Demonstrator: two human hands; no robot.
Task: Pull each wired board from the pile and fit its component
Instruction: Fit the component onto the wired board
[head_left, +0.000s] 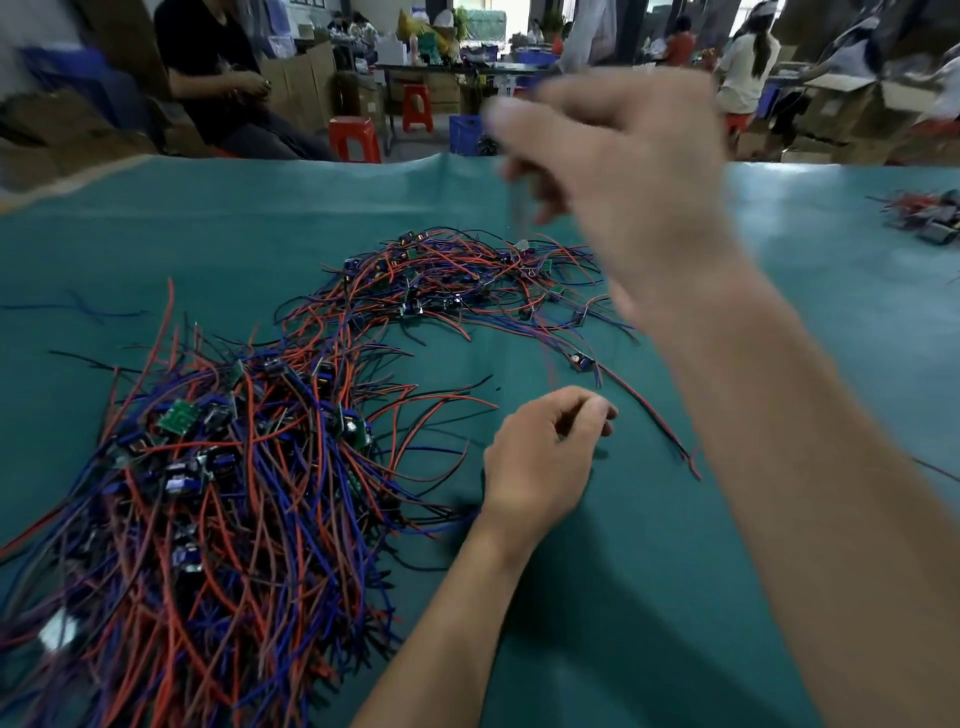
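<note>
A large tangle of red, blue and black wires with small green boards (218, 467) covers the left of the teal table (675, 571). A second, thinner tangle (447, 286) lies farther back. One wired board (582, 361) lies apart, its leads trailing right. My left hand (545, 457) rests on the table beside the near pile, fingers curled with thumb against forefinger; nothing shows between them. My right hand (623, 176) is raised over the far pile and motion-blurred, its fingers bent down around a thin blurred wire hanging from them.
A small heap of wired parts (924, 218) sits at the table's far right edge. Beyond the table are red stools (353, 137), cardboard boxes, a blue crate and several people, one seated at back left.
</note>
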